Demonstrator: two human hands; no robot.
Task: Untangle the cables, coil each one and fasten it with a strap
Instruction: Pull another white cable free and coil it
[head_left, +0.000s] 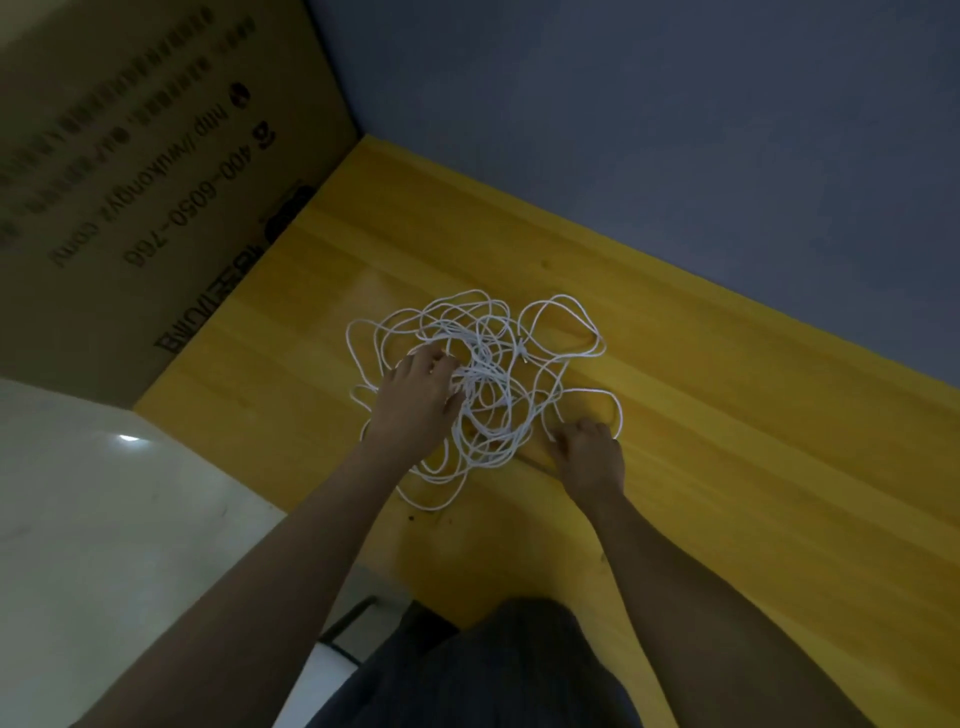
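A loose tangle of thin white cables (493, 364) lies spread on the yellow wooden table (701, 415). My left hand (418, 397) lies on the left part of the tangle, its fingers curled into the strands at the middle. My right hand (589, 454) is at the tangle's lower right edge, fingers curled and pinching a strand there. A small metal plug end (524, 356) shows near the middle of the heap. No strap is visible.
A large brown cardboard box (156, 182) with printed text stands against the table's left end. A blue-grey wall (675, 130) runs along the table's far edge. A white surface (104, 519) lies below left. My dark-clothed lap (493, 670) is at the near edge.
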